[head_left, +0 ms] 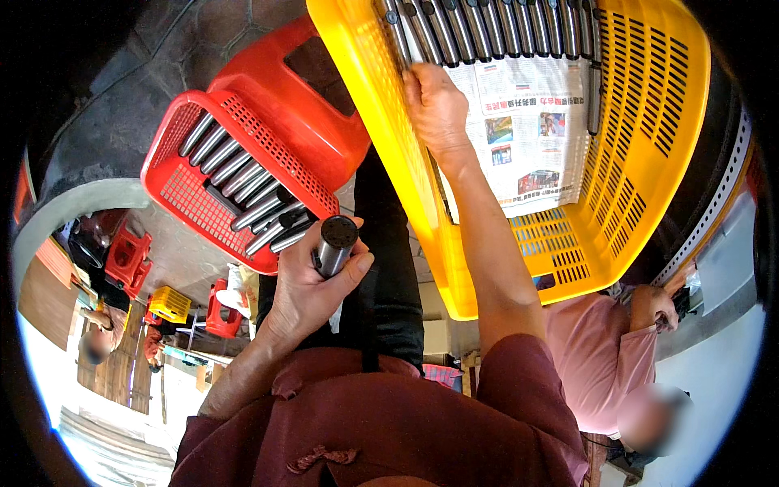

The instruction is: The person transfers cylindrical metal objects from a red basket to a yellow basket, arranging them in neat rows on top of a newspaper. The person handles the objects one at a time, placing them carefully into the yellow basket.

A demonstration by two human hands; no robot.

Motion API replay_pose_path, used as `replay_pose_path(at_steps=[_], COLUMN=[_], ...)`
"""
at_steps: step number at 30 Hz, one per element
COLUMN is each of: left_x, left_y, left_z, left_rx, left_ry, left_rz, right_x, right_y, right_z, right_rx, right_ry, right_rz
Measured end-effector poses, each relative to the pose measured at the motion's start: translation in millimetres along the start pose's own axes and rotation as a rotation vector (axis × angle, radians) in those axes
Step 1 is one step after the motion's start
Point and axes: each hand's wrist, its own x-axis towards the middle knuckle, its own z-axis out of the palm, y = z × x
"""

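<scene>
Left hand: the left hand (312,284) has its grip wrapped around a short metal cylinder (334,243), held upright with its dark end cap up, thumb on one side and fingers curled behind.
Cylinder's place: in the hand, just beside the near corner of the red basket (182,195), over the person's dark trouser leg.
Red basket: perforated plastic, holding a row of like metal cylinders (235,183) lying side by side; it rests against a red plastic stool (300,105) on the stone floor.
Right hand: the right hand (436,105) reaches into the yellow crate (649,162), fingers bent down at the row of metal cylinders (495,28) along the crate's far edge; whether its grip has closed on one I cannot tell.
Yellow crate: slotted walls, its bottom lined with a newspaper sheet (527,130), the cylinders packed in a line at the far side, one more standing along the right wall.
Nearby: another person in a pink shirt (596,357) sits at the crate's near right corner.
</scene>
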Motion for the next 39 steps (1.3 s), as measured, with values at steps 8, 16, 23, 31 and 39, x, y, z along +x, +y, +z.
replay_pose_path(at_steps=[8, 16, 23, 31, 39], left_x=[0.8, 0.6, 1.9, 20.6, 30.8], left_y=[-3.1, -0.2, 12.7, 55.3, 102.5], left_z=[0.2, 3.2, 9.6, 8.5, 46.7], left_rx=[-0.026, -0.048, -0.155, -0.408, -0.385], left_ry=[-0.013, -0.013, -0.008, 0.007, -0.278], left_rz=[0.001, 0.043, 0.207, 0.481, 0.237], right_x=[52.4, 54.6, 69.7, -60.9, -109.8], right_y=[20.7, 23.3, 5.2, -106.6, -155.0], right_z=[35.3, 36.2, 19.7, -112.5, -148.7], right_rx=[-0.136, -0.085, 0.055, 0.732, 0.378], right_ry=[-0.101, -0.158, -0.243, 0.002, -0.124], right_rz=[0.054, 0.099, 0.204, 0.104, 0.113])
